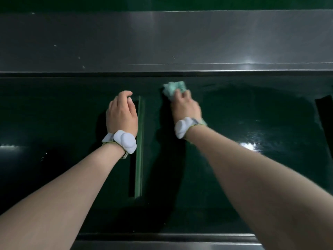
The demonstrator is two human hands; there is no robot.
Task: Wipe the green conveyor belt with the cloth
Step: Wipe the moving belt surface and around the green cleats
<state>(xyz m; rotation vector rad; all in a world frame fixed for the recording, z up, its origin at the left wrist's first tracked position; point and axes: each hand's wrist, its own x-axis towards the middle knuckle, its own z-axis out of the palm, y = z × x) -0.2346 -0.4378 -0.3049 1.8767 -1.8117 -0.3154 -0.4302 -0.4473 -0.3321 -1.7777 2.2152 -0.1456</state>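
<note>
The dark green conveyor belt [63, 109] runs left to right across the view. My right hand [185, 107] presses a crumpled pale green cloth [173, 87] onto the belt near its far edge; part of the cloth also shows by the wrist. To the right of that hand the belt looks wet and shiny. My left hand [121, 112] rests on the belt with fingers curled, holding nothing, at the top of a raised green cleat [139, 150] that crosses the belt. Both wrists wear white bands.
A grey metal side rail [162, 42] borders the belt on the far side. Another metal rail [162, 244] lies along the near edge. A second dark cleat [324, 112] shows at the right edge of the belt.
</note>
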